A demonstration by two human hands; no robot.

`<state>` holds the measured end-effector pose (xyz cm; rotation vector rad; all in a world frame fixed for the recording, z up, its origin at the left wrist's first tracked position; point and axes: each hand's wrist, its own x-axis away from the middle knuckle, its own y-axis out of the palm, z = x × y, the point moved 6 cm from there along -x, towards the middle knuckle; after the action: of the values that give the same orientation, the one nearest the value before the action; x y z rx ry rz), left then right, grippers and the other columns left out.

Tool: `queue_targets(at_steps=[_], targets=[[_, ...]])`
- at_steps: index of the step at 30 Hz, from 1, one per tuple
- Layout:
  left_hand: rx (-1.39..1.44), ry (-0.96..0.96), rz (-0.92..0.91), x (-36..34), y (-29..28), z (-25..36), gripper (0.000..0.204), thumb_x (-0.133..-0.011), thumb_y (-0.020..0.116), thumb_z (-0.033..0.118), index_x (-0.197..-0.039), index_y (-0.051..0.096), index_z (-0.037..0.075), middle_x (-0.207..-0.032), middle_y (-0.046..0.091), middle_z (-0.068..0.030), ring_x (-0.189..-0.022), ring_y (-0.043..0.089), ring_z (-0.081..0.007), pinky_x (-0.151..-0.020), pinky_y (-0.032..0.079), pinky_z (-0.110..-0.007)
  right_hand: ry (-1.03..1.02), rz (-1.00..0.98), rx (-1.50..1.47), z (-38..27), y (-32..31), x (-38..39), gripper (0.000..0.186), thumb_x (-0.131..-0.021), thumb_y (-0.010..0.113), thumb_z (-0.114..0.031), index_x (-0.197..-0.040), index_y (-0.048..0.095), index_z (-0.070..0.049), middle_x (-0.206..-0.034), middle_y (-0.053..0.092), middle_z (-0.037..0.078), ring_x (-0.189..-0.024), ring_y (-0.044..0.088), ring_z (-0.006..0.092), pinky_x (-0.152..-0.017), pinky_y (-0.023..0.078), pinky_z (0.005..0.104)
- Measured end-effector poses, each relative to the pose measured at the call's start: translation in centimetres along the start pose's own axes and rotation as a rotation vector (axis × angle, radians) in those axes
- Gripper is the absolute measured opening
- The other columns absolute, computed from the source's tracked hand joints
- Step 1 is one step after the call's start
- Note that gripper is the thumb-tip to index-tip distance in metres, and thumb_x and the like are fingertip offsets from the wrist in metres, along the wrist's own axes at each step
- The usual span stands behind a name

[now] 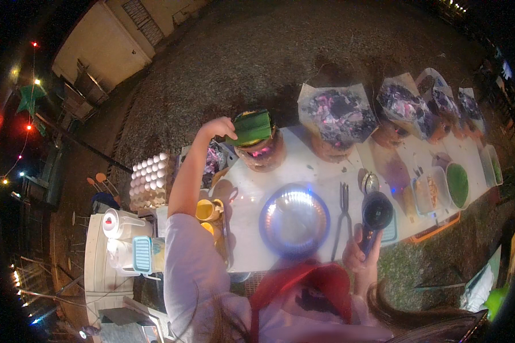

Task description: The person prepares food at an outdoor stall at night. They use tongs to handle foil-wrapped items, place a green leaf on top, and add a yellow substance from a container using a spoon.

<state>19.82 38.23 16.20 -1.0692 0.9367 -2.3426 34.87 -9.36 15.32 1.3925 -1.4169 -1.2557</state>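
Note:
My left hand (218,127) reaches to the table's far side, its fingers closed on the edge of a green leaf piece, like banana leaf (253,129). The leaf lies over the top of a round clay stove (263,153), where glowing coals show through an opening. What lies beneath the leaf is mostly hidden. Near the front edge, my right hand (357,251) is wrapped round the handle of a black round-headed handheld fan (377,210), as it looks. Metal tongs (343,214) lie left of the fan, and a small metal-lidded container (370,182) stands just beyond it.
A shiny round tray (294,222) sits mid-table. Metal sheets heaped with hot coals (337,114) top more clay stoves along the far edge. Egg trays (149,178) and yellow mugs (207,210) stand left. Plastic tubs (429,194) and a green-filled container (457,184) stand right.

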Motion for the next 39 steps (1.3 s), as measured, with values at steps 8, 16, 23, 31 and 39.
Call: queue_targets(at_steps=[8, 16, 23, 31, 39], targets=[[-0.662, 0.413, 0.459, -0.1, 5.8, 2.8, 0.06, -0.079, 0.055, 0.037, -0.129, 0.036, 0.009, -0.14, 0.026, -0.0151, -0.127, 0.025, -0.0373, -0.103, 0.025, -0.046, 0.029, -0.022, -0.018, 0.0, 0.3, 0.5, 0.057, -0.086, 0.028, -0.061, -0.09, 0.043, -0.007, -0.046, 0.036, 0.002, -0.026, 0.029, 0.0101, -0.023, 0.026, 0.0257], [-0.612, 0.299, 0.863, 7.6, 5.7, 7.6, 0.053, -0.088, 0.044, 0.031, -0.134, 0.029, 0.01, -0.143, 0.017, -0.0155, -0.129, 0.02, -0.0384, -0.101, 0.02, -0.056, 0.046, 0.049, 0.01, 0.4, 0.2, 1.0, 0.057, -0.086, 0.028, -0.062, -0.091, 0.045, -0.008, -0.049, 0.04, 0.003, -0.028, 0.03, 0.0108, -0.024, 0.024, 0.0248], [-0.493, -0.547, 1.435, 20.2, -4.5, 0.5, 0.079, -0.076, 0.062, 0.036, -0.136, 0.022, 0.003, -0.143, 0.015, -0.0185, -0.129, 0.019, -0.0422, -0.099, 0.019, -0.059, -0.01, 0.512, 0.833, -0.8, -1.6, 2.0, 0.045, -0.088, 0.043, -0.048, -0.096, 0.052, -0.005, -0.067, 0.051, 0.003, -0.052, 0.045, 0.0091, -0.045, 0.036, 0.0231], [-0.442, 0.462, 1.0, 12.4, 9.9, 6.8, 0.034, -0.081, 0.056, 0.021, -0.113, 0.052, 0.01, -0.112, 0.052, -0.0086, -0.101, 0.051, -0.0283, -0.084, 0.041, -0.039, -0.04, 0.604, 0.968, -0.2, -3.6, 2.0, 0.035, -0.092, 0.042, -0.037, -0.097, 0.051, -0.003, -0.066, 0.05, 0.001, -0.054, 0.046, 0.0074, -0.047, 0.037, 0.021], [-0.312, 0.503, 0.875, 6.2, 7.4, 7.3, 0.023, -0.079, 0.058, 0.021, -0.1, 0.058, 0.012, -0.101, 0.058, -0.0057, -0.093, 0.054, -0.028, -0.079, 0.042, -0.04, -0.034, 0.563, 0.901, -0.8, -2.4, 2.8, 0.038, -0.09, 0.044, -0.04, -0.099, 0.049, -0.004, -0.064, 0.048, 0.002, -0.052, 0.046, 0.0098, -0.044, 0.037, 0.0216]])
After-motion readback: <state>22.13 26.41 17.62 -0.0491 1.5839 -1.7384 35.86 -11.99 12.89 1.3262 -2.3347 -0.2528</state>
